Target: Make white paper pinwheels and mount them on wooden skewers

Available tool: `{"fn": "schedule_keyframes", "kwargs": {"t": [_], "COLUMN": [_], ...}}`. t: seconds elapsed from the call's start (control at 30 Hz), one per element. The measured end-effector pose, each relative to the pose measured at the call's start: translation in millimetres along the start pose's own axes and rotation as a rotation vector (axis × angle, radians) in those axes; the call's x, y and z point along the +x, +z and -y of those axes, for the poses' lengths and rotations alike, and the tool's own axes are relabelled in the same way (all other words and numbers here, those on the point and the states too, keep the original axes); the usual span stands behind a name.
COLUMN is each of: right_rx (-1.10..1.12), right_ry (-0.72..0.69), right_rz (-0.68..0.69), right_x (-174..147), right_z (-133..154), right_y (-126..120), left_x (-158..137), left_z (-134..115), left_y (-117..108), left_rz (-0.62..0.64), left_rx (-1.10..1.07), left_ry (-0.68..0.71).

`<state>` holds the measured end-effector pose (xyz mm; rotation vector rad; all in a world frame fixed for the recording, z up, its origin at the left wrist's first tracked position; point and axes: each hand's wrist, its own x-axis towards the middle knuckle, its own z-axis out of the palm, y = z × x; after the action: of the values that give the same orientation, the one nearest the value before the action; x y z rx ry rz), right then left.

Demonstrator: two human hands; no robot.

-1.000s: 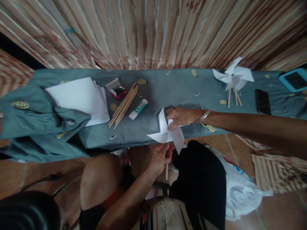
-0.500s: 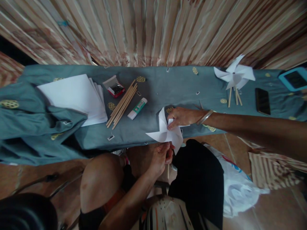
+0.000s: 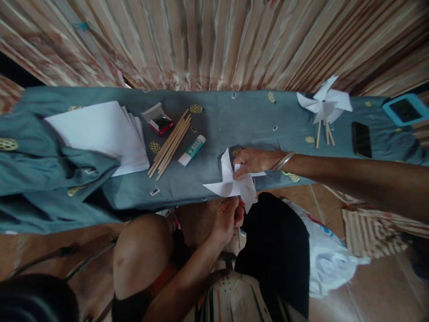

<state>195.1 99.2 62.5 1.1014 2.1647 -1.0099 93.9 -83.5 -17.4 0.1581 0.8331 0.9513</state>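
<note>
A white paper pinwheel (image 3: pixel 225 188) is at the near edge of the cloth-covered table, its curled blades spread out. My right hand (image 3: pixel 250 162), with a bracelet at the wrist, comes from the right and pinches the pinwheel near its centre, thumb on top. Just below the blades, my left hand (image 3: pixel 229 217) is wrapped round a wooden stick (image 3: pixel 239 239), whose lower end sticks out under the fist. Where stick and paper meet is hidden behind the blades and fingers.
White paper sheets (image 3: pixel 97 134) lie at left. Beside them are a small box of pins (image 3: pixel 161 123), several loose sticks (image 3: pixel 170 145) and a glue stick (image 3: pixel 191 150). Finished pinwheels (image 3: pixel 337 99), a phone (image 3: pixel 362 139) and a blue-framed device (image 3: pixel 404 110) lie at right.
The view has shifted slightly. Both hands keep their hold on the pinwheel and stick, and the stick's lower end is tilted a little to the right.
</note>
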Motion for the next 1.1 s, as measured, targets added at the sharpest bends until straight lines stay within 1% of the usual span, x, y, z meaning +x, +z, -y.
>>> {"fn": "schedule_keyframes", "kwargs": {"t": [0.33,0.57,0.7,0.93,1.1], "right_rx": [0.002,-0.004,-0.009,-0.021,-0.016], "right_ry": [-0.004,0.031,0.016,0.032,0.021], "right_rz": [-0.031,-0.025,-0.036,0.014,0.014], "right_x": [0.5,-0.9,-1.6,0.0,2.8], "right_z": [-2.2,1.7,3.2,4.3,4.3], "right_y": [3.2,2.5,1.8,-1.1,-2.3], "left_x": [1.3,3.3,4.2,1.6,-0.1], "left_z": [3.4,7.6,8.5,0.6,-5.3], "left_y": [2.5,6.4,7.5,3.7,0.6], "left_rz": [0.009,0.002,-0.009,-0.013,-0.013], "left_rx": [-0.037,-0.058,-0.054,-0.028,0.018], "left_ry": [0.006,0.005,0.007,-0.023,-0.034]}}
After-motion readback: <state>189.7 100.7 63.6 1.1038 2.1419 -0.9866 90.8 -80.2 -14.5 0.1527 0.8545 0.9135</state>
